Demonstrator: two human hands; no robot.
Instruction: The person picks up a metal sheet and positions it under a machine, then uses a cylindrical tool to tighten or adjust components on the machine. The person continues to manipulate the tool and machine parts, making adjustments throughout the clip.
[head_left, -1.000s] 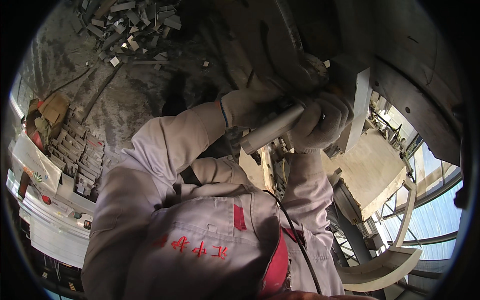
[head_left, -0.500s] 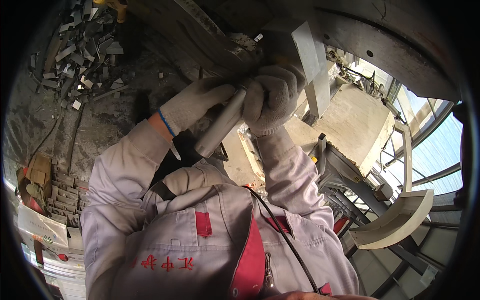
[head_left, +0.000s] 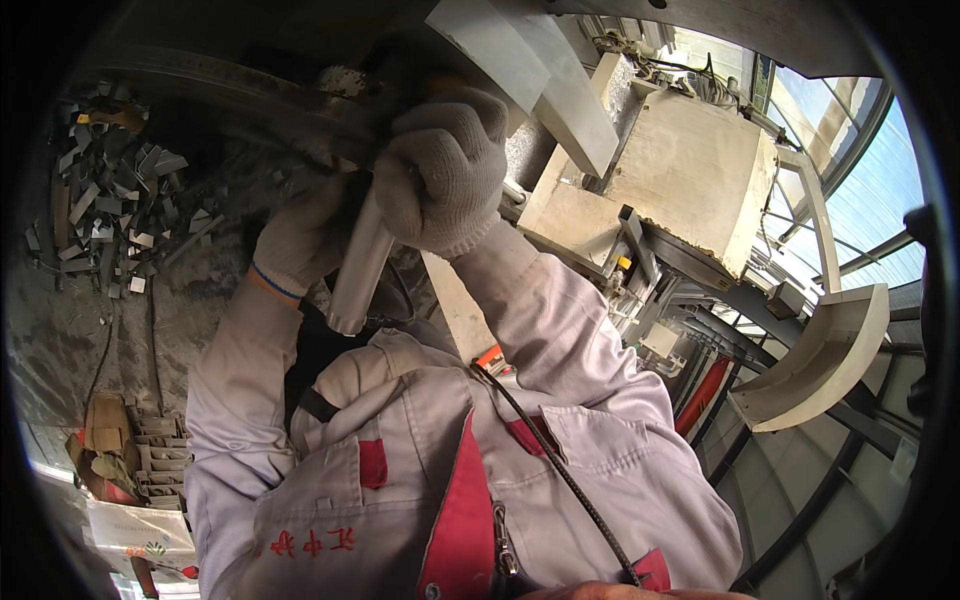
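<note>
1 metal cyl. (head_left: pixel 361 275), ctn. (head_left: pixel 106 420) w/ cloth (head_left: pixel 110 468)

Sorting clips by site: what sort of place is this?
Probably a metal workshop: heaped metallic offcuts on the stained floor, a curved pale channel piece, and the silvery cylinder being handled.

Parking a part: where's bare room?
The beige panel looks bare between the white channel and pale frame; so does floor between a dark strip and left sleeve. Crowded: metal offcuts, and silver tube at the right hand.
</note>
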